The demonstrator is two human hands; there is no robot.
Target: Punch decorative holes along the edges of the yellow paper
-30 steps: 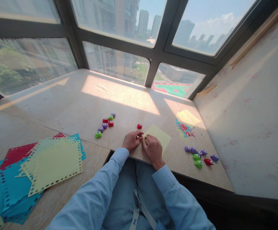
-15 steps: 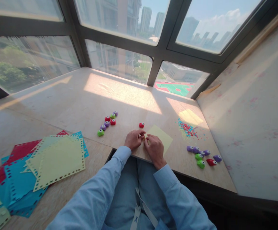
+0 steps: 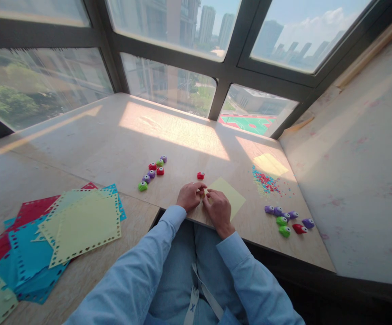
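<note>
My left hand (image 3: 189, 197) and my right hand (image 3: 218, 208) meet at the front edge of the wooden surface, fingertips nearly touching. The fingers of both are bent into a pinch. A tiny thing seems to sit between them, too small to make out. A pale yellow sheet of paper (image 3: 230, 193) lies partly behind my right hand, its left side close to my fingertips. Just beyond my hands stands a small red craft punch (image 3: 200, 175).
Punches in purple, green and red form a group on the left (image 3: 151, 174) and another on the right (image 3: 285, 219). Coloured paper bits (image 3: 266, 183) lie near a yellow sheet (image 3: 270, 164). Sheets with punched edges (image 3: 87, 225) overlap at left. Windows and a papered wall (image 3: 358, 180) border the surface.
The view has shifted very slightly. My hands stay together in the same place, with only small finger movement.
</note>
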